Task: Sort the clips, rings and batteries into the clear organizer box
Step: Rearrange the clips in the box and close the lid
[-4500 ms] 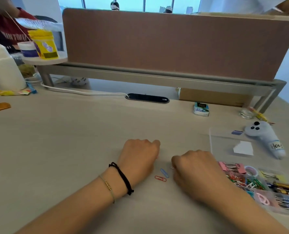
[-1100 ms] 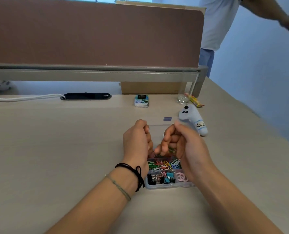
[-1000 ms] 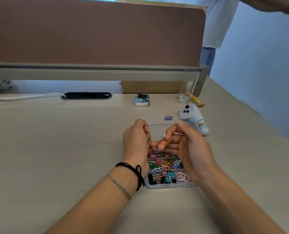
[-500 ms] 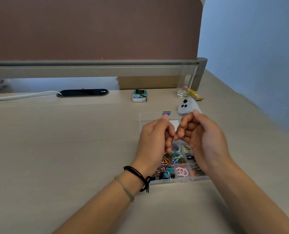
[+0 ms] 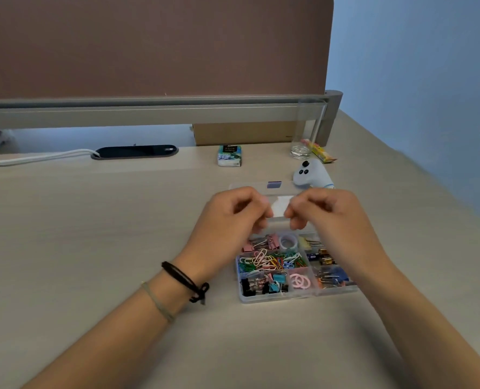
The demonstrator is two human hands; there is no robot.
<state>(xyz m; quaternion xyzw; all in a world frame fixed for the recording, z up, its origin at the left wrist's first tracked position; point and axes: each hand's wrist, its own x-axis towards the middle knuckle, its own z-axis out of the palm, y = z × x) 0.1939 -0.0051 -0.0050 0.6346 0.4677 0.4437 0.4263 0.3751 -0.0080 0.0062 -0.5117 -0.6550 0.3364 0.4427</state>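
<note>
Over the far edge of the clear organizer box I hold both hands close together, knuckles up and fingers curled in toward each other. My left hand has its fingertips bunched near those of my right hand; whether either one pinches something I cannot tell, since nothing shows between the fingers. A black cord bracelet and a thin pale band sit on my left wrist.

The box rests on the tabletop just below my hands, toward 6 o'clock from them. Its open lid lies flat beyond it, toward 12 o'clock, partly behind my fingers. Inside, coloured paper clips fill the middle compartment, pink binder clips lie at its 12 o'clock, black and teal binder clips at its 6 o'clock. Pink rings lie just at 3 o'clock of those, and batteries lie toward 3 o'clock of the paper clips.

Farther off, at 1 o'clock from my hands, lies a white plush toy, with a glass beyond it. A small packet stands at 12 o'clock, and a cable slot lies at 10 o'clock.
</note>
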